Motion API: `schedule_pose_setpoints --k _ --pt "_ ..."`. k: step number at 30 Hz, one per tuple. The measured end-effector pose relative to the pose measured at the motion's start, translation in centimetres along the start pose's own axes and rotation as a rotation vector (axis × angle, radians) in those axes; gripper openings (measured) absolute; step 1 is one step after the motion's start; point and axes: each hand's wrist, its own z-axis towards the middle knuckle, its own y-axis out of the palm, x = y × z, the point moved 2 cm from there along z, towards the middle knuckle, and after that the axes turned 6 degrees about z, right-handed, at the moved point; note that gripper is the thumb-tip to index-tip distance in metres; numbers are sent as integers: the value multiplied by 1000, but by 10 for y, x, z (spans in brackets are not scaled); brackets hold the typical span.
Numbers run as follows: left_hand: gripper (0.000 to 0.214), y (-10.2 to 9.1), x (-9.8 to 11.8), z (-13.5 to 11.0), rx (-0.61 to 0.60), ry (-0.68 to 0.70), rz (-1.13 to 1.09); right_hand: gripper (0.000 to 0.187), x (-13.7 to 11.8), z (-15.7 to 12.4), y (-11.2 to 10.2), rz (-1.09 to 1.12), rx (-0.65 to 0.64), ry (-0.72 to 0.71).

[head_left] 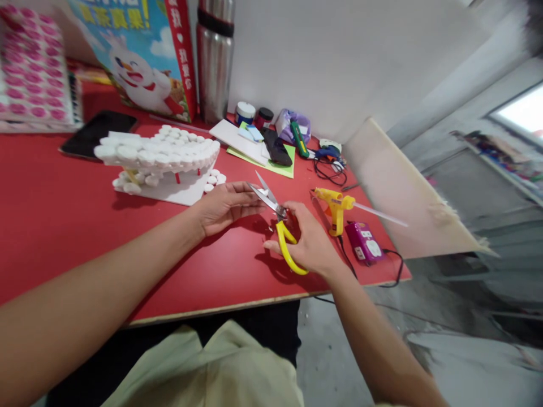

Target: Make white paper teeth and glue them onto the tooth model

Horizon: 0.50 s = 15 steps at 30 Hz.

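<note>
My right hand (307, 237) grips a pair of scissors (292, 257) by the yellow handles, and the metal blades are spread apart, pointing up and left. Between thumb and fingers, my left hand (229, 206) pinches a small white piece (264, 193) that sits at the blades; its exact kind is too small to tell. Tiny white scraps (270, 229) lie on the table below. Left of my hands stands a white model (159, 152) with a curved roof of rounded white pieces, red posts and a flat white base.
A yellow glue gun (335, 206) with a clear stick lies at right, beside a purple box (365, 243) with cords. Behind are a green cutter (299, 138), jars, papers (241, 141), a steel flask (215, 68), a phone (99, 133) and a printed box (139, 62). The red table (203, 277) ends near my lap.
</note>
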Motion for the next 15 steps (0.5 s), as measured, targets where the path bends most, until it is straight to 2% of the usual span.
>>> schedule_pose_setpoints --k 7,15 --pt "18 6 2 -2 2 38 30 64 -1 0 5 21 -8 73" --pt "17 8 2 -3 21 43 49 52 4 -3 10 99 52 77"
